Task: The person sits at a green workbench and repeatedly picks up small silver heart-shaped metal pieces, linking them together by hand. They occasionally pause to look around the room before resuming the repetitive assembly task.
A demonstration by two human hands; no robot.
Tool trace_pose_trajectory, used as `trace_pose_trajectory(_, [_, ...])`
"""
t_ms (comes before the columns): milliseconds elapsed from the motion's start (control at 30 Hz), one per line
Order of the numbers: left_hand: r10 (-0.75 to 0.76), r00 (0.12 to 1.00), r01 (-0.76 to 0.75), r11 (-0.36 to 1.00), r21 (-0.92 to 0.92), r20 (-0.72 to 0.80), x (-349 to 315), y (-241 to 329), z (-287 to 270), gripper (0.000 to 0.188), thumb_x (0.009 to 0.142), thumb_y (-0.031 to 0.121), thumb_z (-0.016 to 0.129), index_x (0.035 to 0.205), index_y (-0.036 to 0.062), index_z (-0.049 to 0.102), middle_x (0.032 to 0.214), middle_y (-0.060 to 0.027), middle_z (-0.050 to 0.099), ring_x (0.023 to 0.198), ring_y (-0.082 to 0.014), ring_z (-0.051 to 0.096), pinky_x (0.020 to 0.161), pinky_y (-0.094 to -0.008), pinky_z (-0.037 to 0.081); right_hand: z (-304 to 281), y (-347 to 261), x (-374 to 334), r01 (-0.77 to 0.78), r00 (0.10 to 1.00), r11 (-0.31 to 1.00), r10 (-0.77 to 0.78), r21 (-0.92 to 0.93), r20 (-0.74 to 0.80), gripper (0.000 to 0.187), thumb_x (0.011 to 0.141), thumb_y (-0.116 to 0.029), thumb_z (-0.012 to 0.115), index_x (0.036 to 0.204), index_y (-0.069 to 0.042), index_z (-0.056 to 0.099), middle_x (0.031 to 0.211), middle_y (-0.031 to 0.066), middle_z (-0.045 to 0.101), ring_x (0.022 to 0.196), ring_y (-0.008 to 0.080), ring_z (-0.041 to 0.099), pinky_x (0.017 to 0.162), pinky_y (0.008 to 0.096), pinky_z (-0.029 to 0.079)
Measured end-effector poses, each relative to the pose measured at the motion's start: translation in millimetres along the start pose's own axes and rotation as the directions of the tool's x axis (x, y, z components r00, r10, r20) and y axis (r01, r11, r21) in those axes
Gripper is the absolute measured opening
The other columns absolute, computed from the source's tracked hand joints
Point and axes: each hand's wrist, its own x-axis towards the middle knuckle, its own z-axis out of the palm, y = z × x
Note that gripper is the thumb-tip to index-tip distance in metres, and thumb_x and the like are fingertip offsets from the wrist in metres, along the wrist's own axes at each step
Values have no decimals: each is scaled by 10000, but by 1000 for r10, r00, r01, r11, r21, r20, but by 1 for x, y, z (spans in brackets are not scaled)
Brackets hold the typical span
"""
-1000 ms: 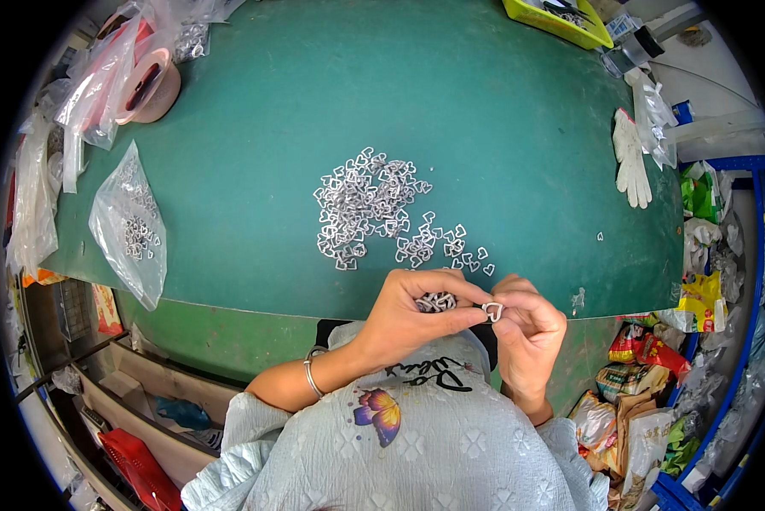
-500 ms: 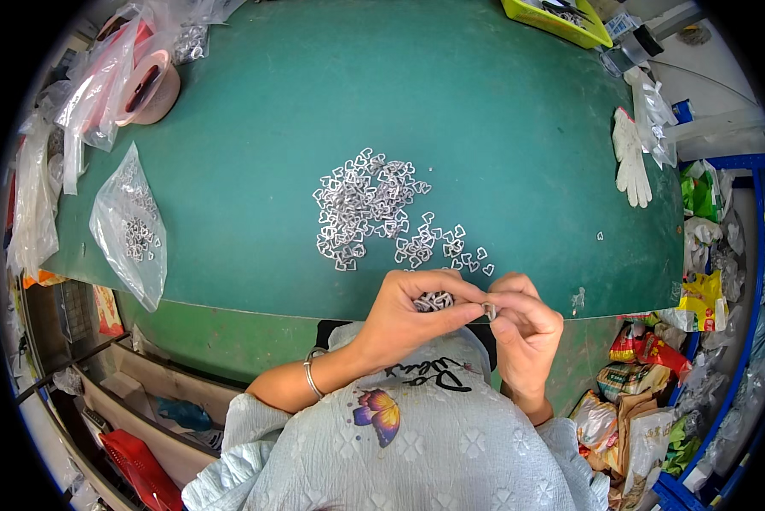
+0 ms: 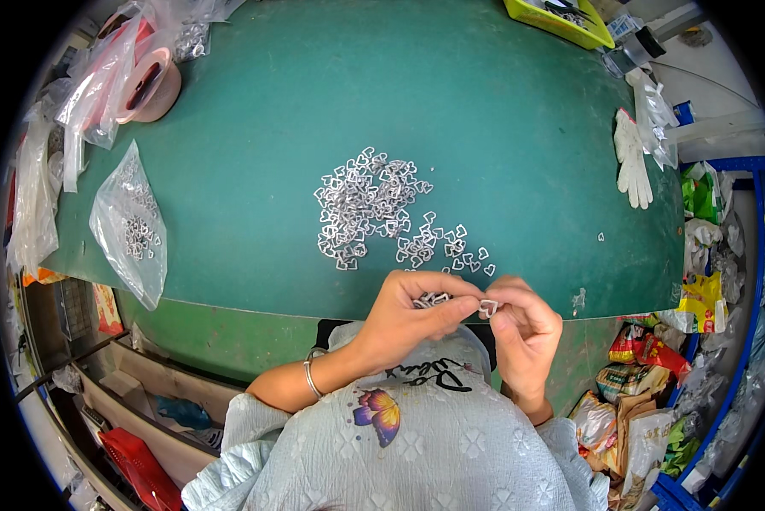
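My left hand (image 3: 412, 311) is closed around a small heap of silvery heart-shaped rings (image 3: 432, 299), which show between its palm and fingers. Its thumb and forefinger tips reach toward my right hand (image 3: 523, 328). Between the fingertips of both hands sits a single heart-shaped ring (image 3: 487, 308), its outline facing up; the right thumb and fingers pinch it. Both hands are just over the table's near edge. Beyond them on the green table (image 3: 502, 128) lies a loose pile of the same heart-shaped rings (image 3: 361, 204), with a smaller scatter (image 3: 429, 243) nearer my hands.
A clear plastic bag (image 3: 131, 226) with more metal pieces lies at the left. Behind it stand a pink bowl (image 3: 163, 95) and more plastic bags. A white glove (image 3: 631, 162) rests at the right edge, and a yellow-green tray (image 3: 561, 25) is at the far right.
The heart-shaped ring at my fingertips has turned so that its heart outline shows. My left thumb has shifted over the held rings, covering more of them.
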Motion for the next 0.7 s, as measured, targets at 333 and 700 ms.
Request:
trace_pose_trajectory(333, [-40, 998, 47, 988, -148, 48, -1, 0, 2, 189, 884, 123, 536, 879, -52, 607, 618, -11, 470, 509, -47, 316, 440, -208, 222, 1, 3, -1, -6, 1000, 995, 9, 95, -25, 170, 759, 140, 559, 918, 81, 556, 863, 144, 581, 798, 166, 536, 702, 265, 435])
trace_pose_trajectory(700, [-57, 997, 64, 985, -159, 48, -1, 2, 3, 182, 871, 125, 557, 856, -50, 603, 604, 2, 463, 513, -45, 325, 443, -206, 227, 2, 1, -1, -110, 991, 969, 124, 223, -51, 137, 771, 125, 565, 892, 60, 553, 832, 136, 597, 766, 161, 569, 681, 252, 452])
